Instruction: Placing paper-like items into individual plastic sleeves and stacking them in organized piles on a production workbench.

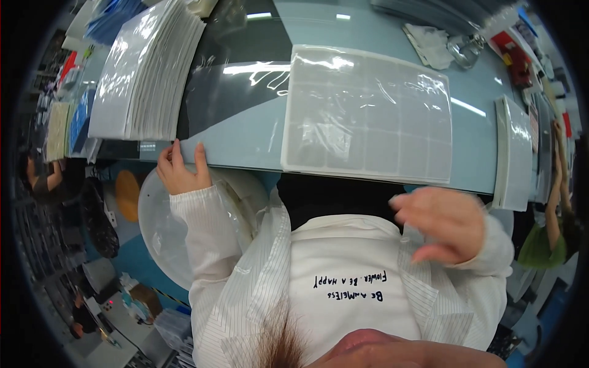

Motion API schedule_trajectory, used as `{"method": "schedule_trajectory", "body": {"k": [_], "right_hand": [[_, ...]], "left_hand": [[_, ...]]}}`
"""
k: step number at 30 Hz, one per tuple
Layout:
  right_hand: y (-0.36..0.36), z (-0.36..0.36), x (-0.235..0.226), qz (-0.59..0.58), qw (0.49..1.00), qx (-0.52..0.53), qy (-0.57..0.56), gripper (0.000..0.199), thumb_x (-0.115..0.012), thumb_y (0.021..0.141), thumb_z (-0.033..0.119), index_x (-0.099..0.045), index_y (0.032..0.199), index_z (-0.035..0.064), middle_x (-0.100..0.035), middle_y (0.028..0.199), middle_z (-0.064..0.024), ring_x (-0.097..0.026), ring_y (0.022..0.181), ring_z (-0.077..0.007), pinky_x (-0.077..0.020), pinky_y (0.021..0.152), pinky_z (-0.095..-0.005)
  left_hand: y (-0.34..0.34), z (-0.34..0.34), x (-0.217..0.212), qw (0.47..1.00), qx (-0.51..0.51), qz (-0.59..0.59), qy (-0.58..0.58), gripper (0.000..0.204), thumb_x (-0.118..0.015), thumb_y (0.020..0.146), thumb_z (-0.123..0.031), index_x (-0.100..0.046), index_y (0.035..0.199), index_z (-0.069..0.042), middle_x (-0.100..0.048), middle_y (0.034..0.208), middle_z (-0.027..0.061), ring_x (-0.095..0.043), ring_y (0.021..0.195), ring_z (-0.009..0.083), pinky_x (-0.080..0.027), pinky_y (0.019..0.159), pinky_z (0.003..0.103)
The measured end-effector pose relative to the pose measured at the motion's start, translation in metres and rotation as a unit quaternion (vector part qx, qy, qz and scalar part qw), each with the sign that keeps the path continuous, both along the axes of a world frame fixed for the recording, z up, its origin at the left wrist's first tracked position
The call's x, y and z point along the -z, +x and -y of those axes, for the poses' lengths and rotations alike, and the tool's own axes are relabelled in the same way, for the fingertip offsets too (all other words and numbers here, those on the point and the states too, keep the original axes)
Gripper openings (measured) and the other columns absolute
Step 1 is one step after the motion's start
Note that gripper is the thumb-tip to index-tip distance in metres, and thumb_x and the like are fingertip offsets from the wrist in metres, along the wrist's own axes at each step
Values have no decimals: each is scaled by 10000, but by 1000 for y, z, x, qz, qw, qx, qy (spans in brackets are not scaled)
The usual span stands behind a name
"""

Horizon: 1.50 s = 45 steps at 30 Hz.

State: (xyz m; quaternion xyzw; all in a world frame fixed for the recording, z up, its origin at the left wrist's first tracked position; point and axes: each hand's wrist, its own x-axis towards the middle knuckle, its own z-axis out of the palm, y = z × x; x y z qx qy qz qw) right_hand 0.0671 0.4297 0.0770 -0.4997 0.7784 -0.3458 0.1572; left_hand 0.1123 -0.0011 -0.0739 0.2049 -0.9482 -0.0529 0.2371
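Observation:
My left hand (pixel 184 168) rests its fingertips on the table's front edge, close to the lower corner of a tall stack of plastic-covered sheets (pixel 138 80). Its fingers are spread and nothing is in them. In the middle of the table lies a flat, glossy translucent sheet (pixel 374 116) marked off in a grid of rectangles; whether others are under it I cannot tell. My right hand (pixel 445 221) is in the air in front of my body, off the table edge and below that sheet's right part. It is smeared by motion, with the thumb apart from the fingers and no object visible in it.
A thinner stack of sheets (pixel 514 153) sits at the table's right end. Toward the far right are a glass jar (pixel 466 50), crumpled white tissue (pixel 429 44) and a red object (pixel 512 58). A translucent round bin (pixel 161 227) stands below the left edge. Other people work at both sides.

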Motion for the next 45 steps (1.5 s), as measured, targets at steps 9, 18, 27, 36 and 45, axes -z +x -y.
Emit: {"method": "schedule_trajectory", "body": {"k": [9,18,27,36,45], "right_hand": [[-147,103,-12,-157,987,-40,3,291,-731,824,102,-687,1097,12,-714,985,-132,-683,817,-243,-535,754,-321],[-177,234,-32,-408,895,-158,-84,939,-684,668,-97,-293,1498,99,-304,1505,-254,-326,1390,-372,-339,1135,-425],[-125,248,-121,-77,891,-287,343,660,-566,727,-64,-493,1365,89,-510,1334,-180,-469,1271,-327,-479,963,-386],[-157,215,-89,-432,849,-237,192,160,-658,722,20,-727,866,29,-650,891,-147,-627,915,-304,-513,763,-378],[-173,118,-70,-346,924,-159,-34,58,-702,826,77,-714,802,26,-701,883,-125,-672,901,-302,-539,792,-402]], "left_hand": [[-21,-21,-10,963,-18,-152,220,123,-704,865,-138,-715,927,-32,-676,845,62,-641,730,164,-513,671,305],[-26,-89,-97,866,128,-317,366,109,-642,881,20,-591,974,-5,-692,825,74,-676,688,135,-535,672,242],[-36,-111,-106,862,306,-300,272,206,-609,841,140,-569,1004,21,-697,870,114,-724,818,198,-560,737,272],[-27,-122,-115,886,262,-275,265,220,-633,862,105,-580,1059,22,-728,926,141,-707,843,164,-545,809,268],[-36,-170,-101,856,371,-307,187,283,-696,745,78,-691,1006,-33,-709,861,111,-703,756,227,-559,627,293]]}}
